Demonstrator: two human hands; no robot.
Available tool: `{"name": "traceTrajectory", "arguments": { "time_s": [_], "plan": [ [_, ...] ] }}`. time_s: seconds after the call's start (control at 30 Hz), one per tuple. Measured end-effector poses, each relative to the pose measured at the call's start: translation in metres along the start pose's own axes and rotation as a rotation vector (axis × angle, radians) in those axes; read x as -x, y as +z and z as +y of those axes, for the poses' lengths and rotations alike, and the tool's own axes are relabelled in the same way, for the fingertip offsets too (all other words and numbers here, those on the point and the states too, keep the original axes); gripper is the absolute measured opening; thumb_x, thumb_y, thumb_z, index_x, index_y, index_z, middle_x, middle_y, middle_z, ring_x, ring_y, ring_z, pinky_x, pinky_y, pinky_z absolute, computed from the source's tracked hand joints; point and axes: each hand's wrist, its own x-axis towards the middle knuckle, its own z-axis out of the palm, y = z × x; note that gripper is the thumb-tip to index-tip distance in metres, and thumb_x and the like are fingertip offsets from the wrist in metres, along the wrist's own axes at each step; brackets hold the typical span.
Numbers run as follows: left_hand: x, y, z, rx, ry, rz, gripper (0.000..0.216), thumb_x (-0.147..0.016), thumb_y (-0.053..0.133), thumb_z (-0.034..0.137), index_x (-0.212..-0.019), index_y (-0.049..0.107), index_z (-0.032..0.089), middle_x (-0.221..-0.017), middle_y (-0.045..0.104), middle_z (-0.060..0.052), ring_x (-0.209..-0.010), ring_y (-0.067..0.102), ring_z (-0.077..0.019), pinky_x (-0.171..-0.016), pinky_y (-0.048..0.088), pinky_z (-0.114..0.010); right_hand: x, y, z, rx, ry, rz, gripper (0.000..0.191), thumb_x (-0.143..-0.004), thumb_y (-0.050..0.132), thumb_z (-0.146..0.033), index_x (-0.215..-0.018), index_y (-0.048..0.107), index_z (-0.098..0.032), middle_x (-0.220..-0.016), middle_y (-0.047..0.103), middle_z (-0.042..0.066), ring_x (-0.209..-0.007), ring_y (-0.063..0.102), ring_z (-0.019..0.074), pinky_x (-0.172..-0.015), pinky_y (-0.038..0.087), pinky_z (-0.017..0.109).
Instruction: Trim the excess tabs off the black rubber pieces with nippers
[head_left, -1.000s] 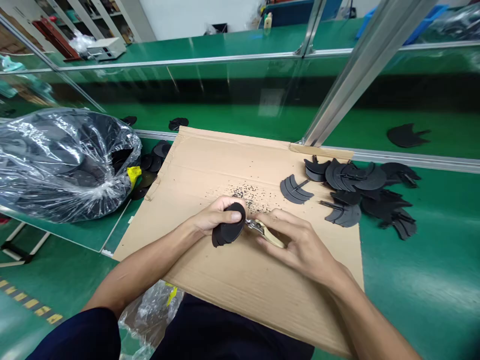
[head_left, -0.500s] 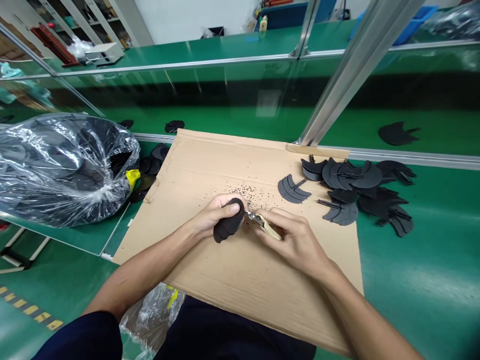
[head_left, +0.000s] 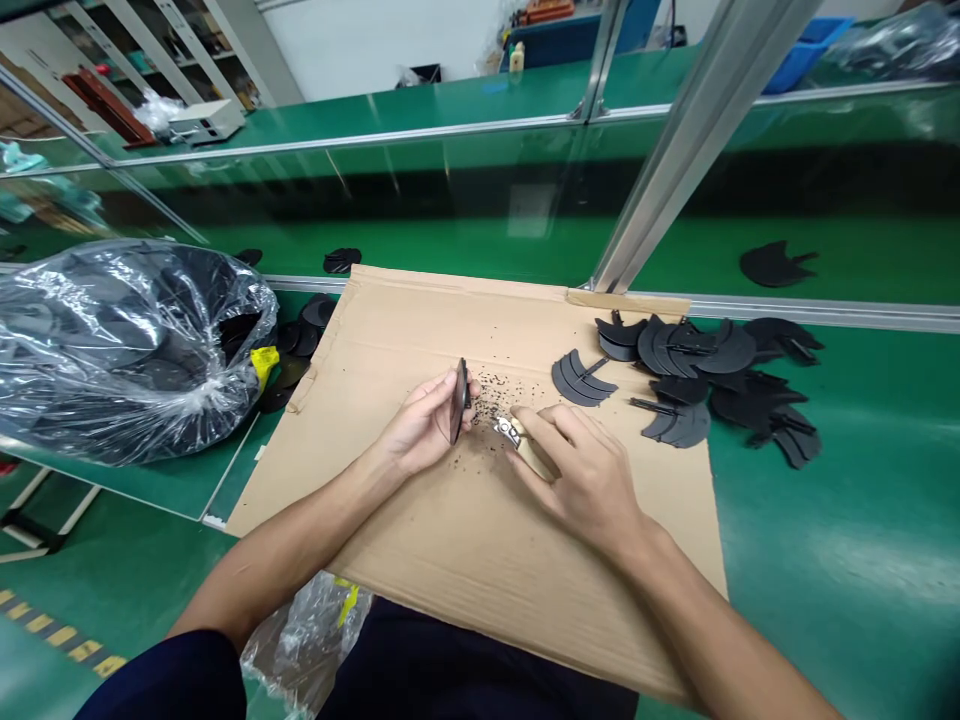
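Note:
My left hand [head_left: 421, 425] is closed on a thin, dark, rounded plastic part [head_left: 459, 402], seen nearly edge-on above the cardboard sheet [head_left: 420, 320]. In my right hand [head_left: 581, 465] is a pair of cutting pliers [head_left: 511, 432] with pale handles and a short metal head. The head points toward the plastic part, with a small gap between them. Small black scraps [head_left: 491, 390] lie scattered on the cardboard around and beyond the pliers. A fan-shaped black part [head_left: 583, 380] rests flat to the right.
Overlapping black parts [head_left: 697, 350] are piled at the cardboard's right edge. A clear plastic bag [head_left: 127, 350] full of dark parts fills the left, with loose dark discs [head_left: 300, 335] beside it. A metal frame post [head_left: 660, 150] rises at the back.
My left hand has turned the plastic part from facing me to nearly edge-on. The pliers have come away from it and stay in my right hand.

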Motion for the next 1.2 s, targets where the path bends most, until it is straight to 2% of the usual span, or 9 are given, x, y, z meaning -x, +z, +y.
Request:
{"name": "traceTrajectory", "arguments": {
  "time_s": [0.17,0.3,0.5,0.63,0.8,1.03,1.2],
  "plan": [
    [0.007,0.009,-0.005,0.022,-0.062,0.077,0.013,-0.094,0.06,0.008,-0.082,0.063,0.012,-0.07,0.067,0.001,-0.044,0.058,-0.0036,-0.045,0.051,-0.01,0.0,0.001,-0.005,0.025,-0.017,0.053,0.026,-0.096,0.061,-0.027,-0.12,0.065,-0.019,-0.086,0.066,0.005,-0.078,0.058,0.0184,-0.067,0.043,0.03],
    [0.008,0.009,-0.008,0.026,-0.119,0.096,0.013,-0.095,0.056,0.006,-0.085,0.062,0.012,-0.071,0.067,0.001,-0.044,0.059,-0.0033,-0.045,0.051,-0.009,0.0,0.002,-0.005,0.058,-0.049,0.045,0.025,-0.098,0.058,-0.026,-0.12,0.066,-0.018,-0.086,0.068,0.005,-0.077,0.057,0.018,-0.068,0.044,0.03],
    [0.006,0.005,-0.012,0.003,-0.067,0.079,0.007,-0.091,0.065,0.011,-0.086,0.061,0.013,-0.071,0.067,0.002,-0.044,0.057,-0.0028,-0.045,0.051,-0.009,0.0,0.004,-0.005,0.11,-0.061,0.051,0.027,-0.099,0.052,-0.02,-0.122,0.066,-0.018,-0.085,0.069,0.005,-0.079,0.059,0.018,-0.069,0.044,0.03],
    [0.007,0.005,-0.014,0.007,-0.056,0.099,0.007,-0.091,0.066,0.013,-0.085,0.062,0.014,-0.071,0.067,0.002,-0.048,0.059,-0.004,-0.046,0.052,-0.009,0.0,0.002,-0.006,0.15,-0.042,0.007,0.029,-0.098,0.05,-0.017,-0.122,0.067,-0.021,-0.085,0.071,0.005,-0.079,0.061,0.0178,-0.072,0.046,0.03],
    [0.008,0.005,-0.016,-0.005,-0.048,0.09,0.009,-0.09,0.069,0.015,-0.084,0.064,0.014,-0.07,0.066,0.001,-0.049,0.059,-0.0043,-0.046,0.052,-0.01,0.002,0.001,-0.007,0.082,0.0,-0.036,0.033,-0.099,0.053,-0.021,-0.129,0.065,-0.021,-0.088,0.07,0.006,-0.078,0.061,0.0181,-0.067,0.047,0.03],
    [0.009,0.005,-0.017,-0.012,-0.042,0.076,0.011,-0.089,0.071,0.017,-0.082,0.064,0.014,-0.069,0.065,0.001,-0.05,0.057,-0.0042,-0.046,0.051,-0.01,0.005,0.003,-0.004,0.032,-0.027,-0.019,0.032,-0.099,0.05,-0.016,-0.127,0.066,-0.018,-0.081,0.069,0.004,-0.073,0.06,0.0165,-0.064,0.044,0.027],
    [0.009,0.001,-0.015,-0.017,0.026,0.002,0.023,-0.078,0.083,0.023,-0.078,0.063,0.013,-0.071,0.065,0.001,-0.053,0.057,-0.005,-0.05,0.05,-0.013,0.001,-0.004,0.006,-0.018,0.086,-0.107,0.028,-0.099,0.053,-0.029,-0.121,0.066,-0.018,-0.085,0.067,0.006,-0.076,0.06,0.0195,-0.064,0.044,0.03]
  ]
}}
